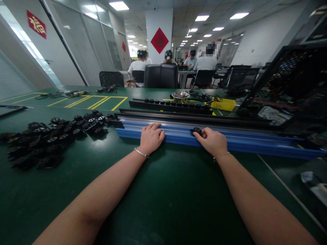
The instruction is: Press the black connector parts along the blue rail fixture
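Observation:
A long blue rail (178, 137) with a channel along its top lies across the green table in front of me. My left hand (151, 137) is closed over its left part, fingers reaching across the top and thumb at the near side. Farther right, my right hand (214, 140) pinches a small black part (196, 130) between thumb and fingers, at the rail's channel. The part's underside is hidden. Just behind the blue rail runs a long black rail (178, 117). Many similar black parts (55, 136) lie in a loose pile to the left.
Farther back is a black strip (168, 103) with a row of black parts. Beyond it are a metal bowl (180, 95), cables and a yellow bin (224, 104). A large black panel (288, 81) stands at the right. Several people sit in the background.

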`<state>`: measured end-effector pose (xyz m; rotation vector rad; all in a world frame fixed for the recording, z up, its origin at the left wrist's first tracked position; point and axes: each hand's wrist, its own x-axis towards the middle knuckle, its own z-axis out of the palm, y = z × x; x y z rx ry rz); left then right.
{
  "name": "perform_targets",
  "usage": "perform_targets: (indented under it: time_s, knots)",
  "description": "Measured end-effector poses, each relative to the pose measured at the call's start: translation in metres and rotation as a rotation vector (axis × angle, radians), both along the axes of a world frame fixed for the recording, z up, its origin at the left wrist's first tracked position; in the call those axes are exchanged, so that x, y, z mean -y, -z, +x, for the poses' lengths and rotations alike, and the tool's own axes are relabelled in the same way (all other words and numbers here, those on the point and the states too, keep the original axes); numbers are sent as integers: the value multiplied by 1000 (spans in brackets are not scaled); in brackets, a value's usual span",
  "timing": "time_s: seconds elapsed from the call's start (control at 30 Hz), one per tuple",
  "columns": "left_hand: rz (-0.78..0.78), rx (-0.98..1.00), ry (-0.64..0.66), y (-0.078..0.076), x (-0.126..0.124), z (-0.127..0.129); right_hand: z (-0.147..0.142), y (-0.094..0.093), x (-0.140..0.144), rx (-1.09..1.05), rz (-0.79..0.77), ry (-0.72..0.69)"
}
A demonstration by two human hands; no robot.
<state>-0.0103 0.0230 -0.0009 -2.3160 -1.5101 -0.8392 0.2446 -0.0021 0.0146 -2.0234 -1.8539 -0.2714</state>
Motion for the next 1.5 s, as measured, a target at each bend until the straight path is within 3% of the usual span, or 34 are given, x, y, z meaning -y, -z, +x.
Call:
perform_targets:
  time_s: [1.5]
  knots:
    - [41,-17,-5,1,0,0,-16,1,3,174,106,-315]
